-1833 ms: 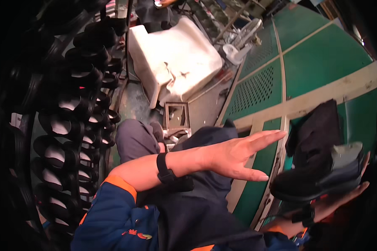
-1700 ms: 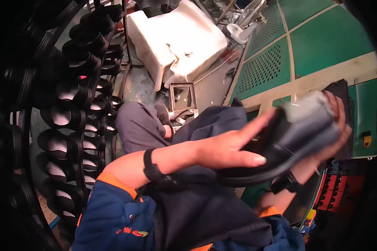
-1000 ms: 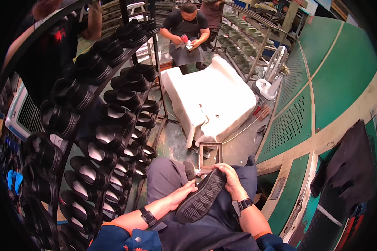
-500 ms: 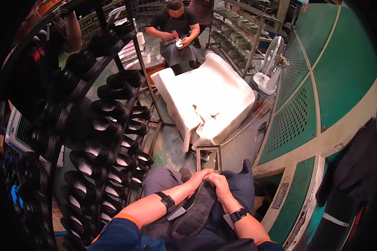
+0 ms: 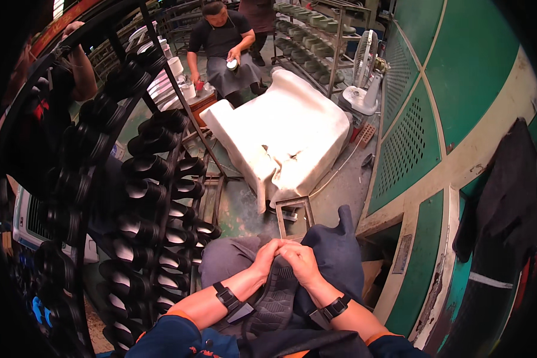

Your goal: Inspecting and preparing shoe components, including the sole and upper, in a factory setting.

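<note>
A dark grey shoe lies across my lap with its patterned sole turned up. My left hand and my right hand meet at its far end, fingers closed round the tip and touching each other. Their fingertips are partly hidden. Grey trousers show at the left of the shoe, dark blue cloth at its right. Just beyond my hands stands a rusty metal frame.
Racks of black shoes rise close on my left. Ahead is a large white-covered block; behind it a co-worker sits. A fan stands at the far right, near a green perforated cabinet. Dark cloth hangs at right.
My hands stay closed round the shoe's end as the view shifts slightly. The co-worker's hand with the red-handled tool has moved from the piece held in the other hand down beside a white cup.
</note>
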A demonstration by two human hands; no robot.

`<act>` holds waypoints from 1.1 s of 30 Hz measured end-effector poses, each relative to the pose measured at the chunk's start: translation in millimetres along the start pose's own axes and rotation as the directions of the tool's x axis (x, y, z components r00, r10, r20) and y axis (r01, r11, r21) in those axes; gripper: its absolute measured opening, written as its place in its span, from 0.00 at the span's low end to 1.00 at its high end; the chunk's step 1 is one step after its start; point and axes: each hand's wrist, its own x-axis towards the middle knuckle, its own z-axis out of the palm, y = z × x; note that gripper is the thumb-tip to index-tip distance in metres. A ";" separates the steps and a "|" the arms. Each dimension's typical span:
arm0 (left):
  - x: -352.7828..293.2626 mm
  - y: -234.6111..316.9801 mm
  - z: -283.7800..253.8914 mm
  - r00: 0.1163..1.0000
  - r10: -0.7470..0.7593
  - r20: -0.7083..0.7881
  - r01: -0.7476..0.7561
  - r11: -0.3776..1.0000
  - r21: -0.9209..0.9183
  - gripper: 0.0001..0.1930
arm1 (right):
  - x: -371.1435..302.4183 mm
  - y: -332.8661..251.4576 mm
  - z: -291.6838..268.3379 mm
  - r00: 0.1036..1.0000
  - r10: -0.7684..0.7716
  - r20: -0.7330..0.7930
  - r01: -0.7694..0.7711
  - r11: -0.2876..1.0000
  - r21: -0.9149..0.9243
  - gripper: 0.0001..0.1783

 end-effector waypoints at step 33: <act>-105.9 16.8 0.3 0.673 0.639 0.372 -0.650 0.271 0.710 0.46 | 50.9 30.4 -37.5 0.938 0.287 -0.196 -0.079 0.725 0.684 0.37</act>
